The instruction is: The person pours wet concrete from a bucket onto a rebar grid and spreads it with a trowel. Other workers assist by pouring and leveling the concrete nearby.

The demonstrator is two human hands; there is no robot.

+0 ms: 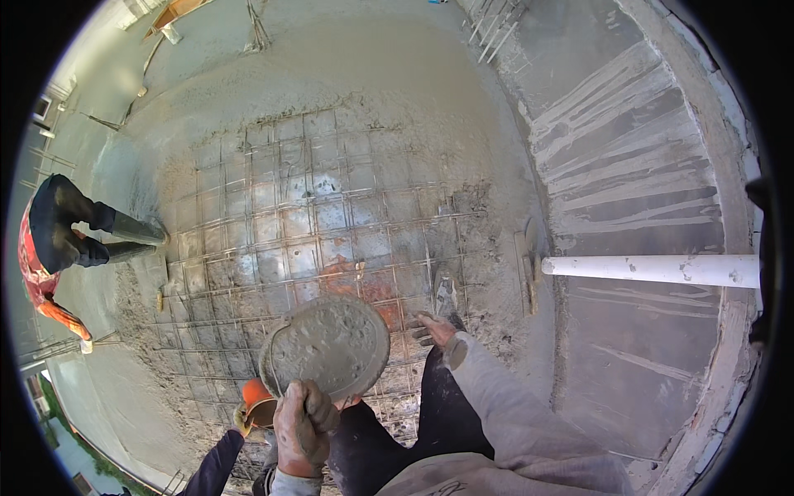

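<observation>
A round bucket (pixel 325 347) full of wet concrete is in front of my legs. My left hand (pixel 303 421), coated in wet cement, is closed at the near rim of the bucket, where its wire handle comes up. My right hand (pixel 438 330) is held out to the right of the bucket, fingers apart, with nothing in it. Below both lies a grid of steel rebar (pixel 316 239), with wet concrete (pixel 403 56) spread around its edges. The underside of the bucket is hidden.
At lower left, a co-worker's gloved hand (pixel 242 420) holds an orange bucket (pixel 257 397). Another person in dark boots (pixel 133 232) bends over at far left. A white pipe (pixel 645 270) juts from the right-hand wall (pixel 633 322). Rebar ends (pixel 496 28) stick out at top right.
</observation>
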